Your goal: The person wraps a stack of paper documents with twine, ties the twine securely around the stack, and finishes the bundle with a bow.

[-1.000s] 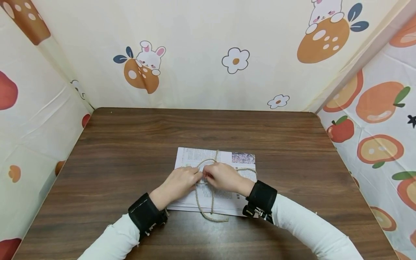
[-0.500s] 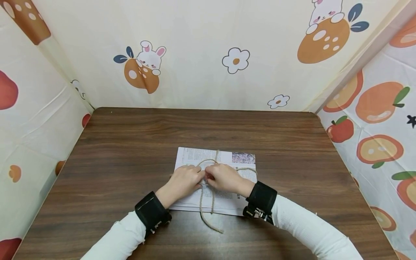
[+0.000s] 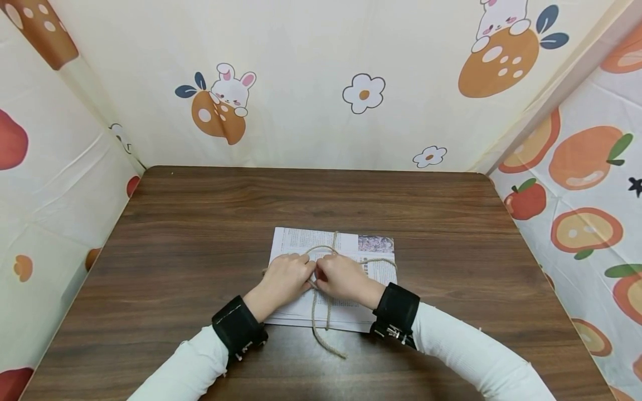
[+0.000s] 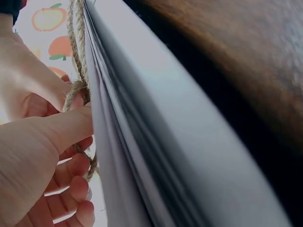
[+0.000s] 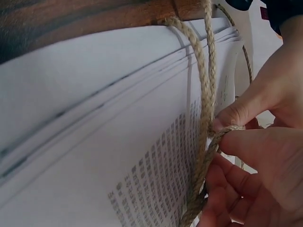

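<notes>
A flat stack of printed newspaper sheets lies on the table, with jute twine running across it both ways. My left hand and right hand meet over its middle, fingertips nearly together. In the right wrist view, the right hand's thumb and fingers pinch a strand of twine close above the printed page. The left hand has its thumb against a twine loop, fingers curled around the cord. One loose twine tail hangs past the stack's near edge onto the table. The crossing is partly hidden by my hands.
The dark wood-grain table extends around the stack. Patterned cloth walls stand behind it and on both sides. A black band with a camera is strapped on each wrist, over white sleeves.
My left hand has shifted right and closer to the right hand. The loose twine tail has swung to hang lower and straighter. The right wrist has drawn slightly left; the stack stays put.
</notes>
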A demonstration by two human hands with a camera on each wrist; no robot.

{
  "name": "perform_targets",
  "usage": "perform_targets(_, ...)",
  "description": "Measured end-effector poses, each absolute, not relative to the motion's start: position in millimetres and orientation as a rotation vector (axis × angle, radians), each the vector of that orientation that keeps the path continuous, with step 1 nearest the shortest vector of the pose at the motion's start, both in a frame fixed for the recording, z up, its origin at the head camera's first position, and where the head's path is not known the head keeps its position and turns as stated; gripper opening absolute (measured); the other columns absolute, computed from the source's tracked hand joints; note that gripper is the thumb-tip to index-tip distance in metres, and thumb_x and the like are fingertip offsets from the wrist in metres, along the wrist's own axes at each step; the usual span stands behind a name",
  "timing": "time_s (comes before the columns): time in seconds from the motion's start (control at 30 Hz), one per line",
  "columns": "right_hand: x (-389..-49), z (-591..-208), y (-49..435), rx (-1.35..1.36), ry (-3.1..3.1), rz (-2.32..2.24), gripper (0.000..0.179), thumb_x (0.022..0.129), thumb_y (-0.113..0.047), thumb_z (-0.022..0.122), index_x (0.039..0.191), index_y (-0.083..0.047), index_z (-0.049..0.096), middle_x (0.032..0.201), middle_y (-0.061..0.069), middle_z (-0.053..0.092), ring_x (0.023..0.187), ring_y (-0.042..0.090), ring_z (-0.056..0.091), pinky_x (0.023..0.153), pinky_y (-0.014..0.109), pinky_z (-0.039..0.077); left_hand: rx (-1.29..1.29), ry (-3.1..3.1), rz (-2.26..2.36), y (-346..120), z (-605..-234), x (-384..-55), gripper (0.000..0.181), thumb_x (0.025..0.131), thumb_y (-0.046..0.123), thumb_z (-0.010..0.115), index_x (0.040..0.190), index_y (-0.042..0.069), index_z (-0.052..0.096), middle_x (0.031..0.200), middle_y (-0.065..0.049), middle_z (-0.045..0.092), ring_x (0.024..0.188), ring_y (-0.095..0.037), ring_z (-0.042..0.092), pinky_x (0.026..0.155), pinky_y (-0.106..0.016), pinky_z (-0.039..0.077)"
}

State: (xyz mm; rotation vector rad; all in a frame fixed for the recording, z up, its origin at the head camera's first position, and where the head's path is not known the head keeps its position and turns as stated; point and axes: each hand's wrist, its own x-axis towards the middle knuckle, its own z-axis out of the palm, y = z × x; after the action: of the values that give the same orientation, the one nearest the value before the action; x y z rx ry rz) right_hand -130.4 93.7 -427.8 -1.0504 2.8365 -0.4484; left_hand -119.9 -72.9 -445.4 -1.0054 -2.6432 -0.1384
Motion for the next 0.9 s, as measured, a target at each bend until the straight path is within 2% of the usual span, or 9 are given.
perform_targets(0.43,-127.8,-428.2,86.8,-0.985,2.885,-0.212,0.023,0.075,-0.025,0.069,0.067,-0.016,0.049,0.065,-0.002,0.048,0.058,0.013,0.05,0.045,0.027,0.038,-1.049,-2.689,-0.122,-74.2,-443.9,-120.5,0.018,0.068,0.025,0.075,0.072,0.013,0.061,0.069,0.001,0.056,0.06,-0.017,0.055,0.052,-0.031,0.044)
perform_targets(0.67,-126.0,-427.9,83.9,-0.941,2.904,-0.268,0.021,0.075,-0.021,0.067,0.066,-0.015,0.05,0.064,-0.001,0.049,0.059,0.016,0.052,0.046,0.029,0.04,-1.103,-2.741,-0.215,-78.4,-440.4,-119.2,0.014,0.075,0.019,0.071,0.066,0.018,0.061,0.067,0.004,0.052,0.058,-0.014,0.052,0.05,-0.03,0.042)
perform_targets(0.9,-124.2,-427.3,80.7,-0.874,2.906,-0.286,0.02,0.077,-0.026,0.067,0.067,-0.016,0.053,0.066,-0.002,0.051,0.059,0.016,0.053,0.046,0.029,0.04,-1.147,-2.735,-0.318,-83.3,-436.8,-117.4,0.008,0.072,0.014,0.072,0.068,0.02,0.067,0.065,0.005,0.051,0.061,-0.014,0.055,0.051,-0.031,0.043)
